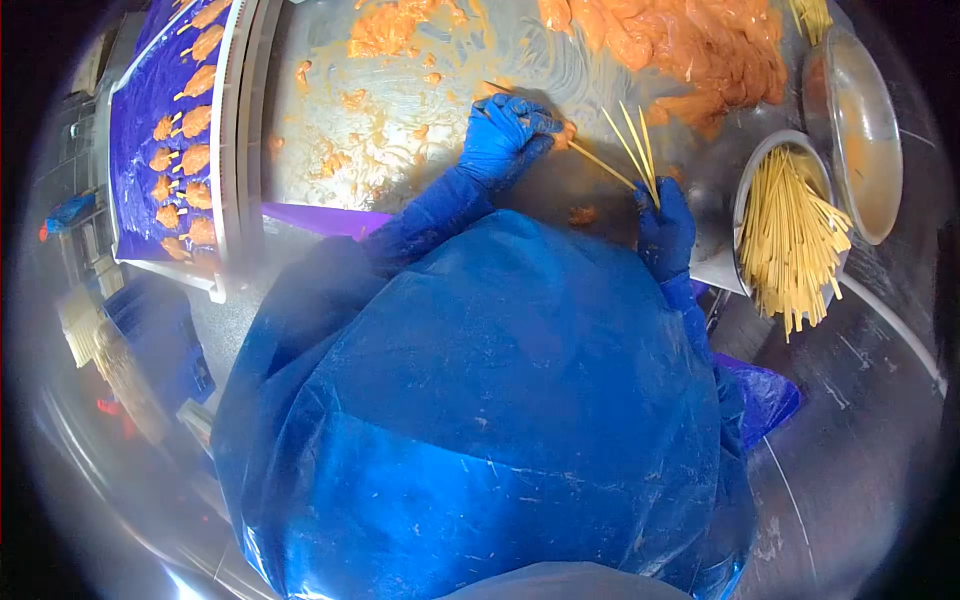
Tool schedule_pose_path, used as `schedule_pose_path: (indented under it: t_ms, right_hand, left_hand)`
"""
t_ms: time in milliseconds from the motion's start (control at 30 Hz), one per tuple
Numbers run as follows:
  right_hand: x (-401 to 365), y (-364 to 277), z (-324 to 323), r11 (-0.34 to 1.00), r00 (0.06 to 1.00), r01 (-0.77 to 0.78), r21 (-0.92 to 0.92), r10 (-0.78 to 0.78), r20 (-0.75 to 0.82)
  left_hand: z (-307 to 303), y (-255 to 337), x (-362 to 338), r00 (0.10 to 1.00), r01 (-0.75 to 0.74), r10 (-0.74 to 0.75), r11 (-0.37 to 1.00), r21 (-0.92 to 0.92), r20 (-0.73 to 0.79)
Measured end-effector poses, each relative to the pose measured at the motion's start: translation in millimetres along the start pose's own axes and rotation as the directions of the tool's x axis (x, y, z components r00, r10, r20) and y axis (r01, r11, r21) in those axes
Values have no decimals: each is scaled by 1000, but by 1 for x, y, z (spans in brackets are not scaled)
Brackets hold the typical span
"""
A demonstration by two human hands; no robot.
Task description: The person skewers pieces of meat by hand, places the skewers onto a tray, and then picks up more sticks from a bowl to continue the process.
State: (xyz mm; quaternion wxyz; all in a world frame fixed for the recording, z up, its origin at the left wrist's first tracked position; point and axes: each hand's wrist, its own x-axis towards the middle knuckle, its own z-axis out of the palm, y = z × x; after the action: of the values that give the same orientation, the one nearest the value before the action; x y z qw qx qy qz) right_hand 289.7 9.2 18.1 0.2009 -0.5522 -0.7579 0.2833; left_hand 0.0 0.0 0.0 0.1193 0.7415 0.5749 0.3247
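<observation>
My left hand (505, 140), in a blue glove, is closed over the metal worktop. At its fingertips shows a small piece of orange marinated meat (565, 134). A bamboo skewer (602, 166) runs from that meat down to my right hand (667, 232). My right hand, also blue-gloved, is closed round this skewer and several loose bamboo skewers (640, 148) that fan upward. How far the skewer goes into the meat is hidden by my left fingers.
A heap of orange meat (690, 50) lies at the back right, with scraps (400, 30) further left. A metal container of skewers (790, 240) stands right, beside a tilted metal bowl (865, 140). At left, a white-rimmed tray (235, 130) with purple lining holds several skewered meat pieces (197, 160).
</observation>
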Motion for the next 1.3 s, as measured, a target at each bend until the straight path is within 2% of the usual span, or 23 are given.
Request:
schedule_pose_path:
  t_ms: [67,100,167,300,367,400,467,600,667,800,867,900,967,1000,1033,1100,1200,1300]
  right_hand:
    - [4,-12,-9,992,999,-19,-129,23,26]
    - [5,-11,-7,992,999,-17,-126,21,25]
    - [3,-6,-7,983,993,90,-162,-102,-65]
    - [7,-19,-4,981,986,113,-159,-130,-102]
    - [12,-24,-3,957,953,219,-191,-252,-168]
    - [14,-29,-5,957,953,218,-191,-251,-168]
    - [17,-37,-8,974,984,156,-165,-167,-54]
    - [25,-30,2,986,997,81,-143,-80,12]
    - [28,-25,11,998,998,-26,-50,29,58]
    - [33,-27,17,1000,998,13,10,-14,55]
    - [35,-21,21,996,987,-80,41,74,141]
    - [34,-20,22,996,988,-76,39,70,140]
    - [30,-18,23,990,996,-60,126,51,68]
    - [30,-16,23,990,996,-62,126,53,72]
    - [30,-13,23,992,995,-75,101,68,73]
    - [30,-13,25,993,994,-84,80,78,76]
    - [31,-18,22,989,995,-94,113,88,56]
    - [33,-24,19,987,984,-137,88,125,127]
  left_hand:
    - [1,1,0,1000,17,-18,1000,-3,-12]
    - [1,-1,1,1000,17,-17,1000,0,-13]
    - [3,2,2,1000,13,-13,1000,-8,-25]
    - [0,4,3,999,53,-53,998,-17,-8]
    - [-1,5,3,998,61,-61,998,-24,-8]
    - [-1,5,3,998,61,-61,998,-24,-7]
    - [-1,6,3,998,63,-64,997,-51,-19]
    - [-1,8,4,997,77,-78,996,-44,-22]
    - [0,8,4,996,83,-83,997,-2,-30]
    - [1,4,3,997,68,-68,997,-25,-22]
    - [0,2,3,998,34,-36,999,-40,-43]
    - [-3,1,5,998,34,-36,999,-39,-47]
    - [-13,-5,8,968,155,-180,977,-147,-176]
    - [-15,-12,6,969,130,-159,979,-156,-191]
    - [-14,-13,2,968,137,-165,978,-155,-188]
    - [-16,-15,-3,967,219,-219,976,-9,-134]
    - [-14,-7,-5,951,228,-232,973,-42,-202]
    - [-13,-9,-5,963,201,-205,979,-38,-175]
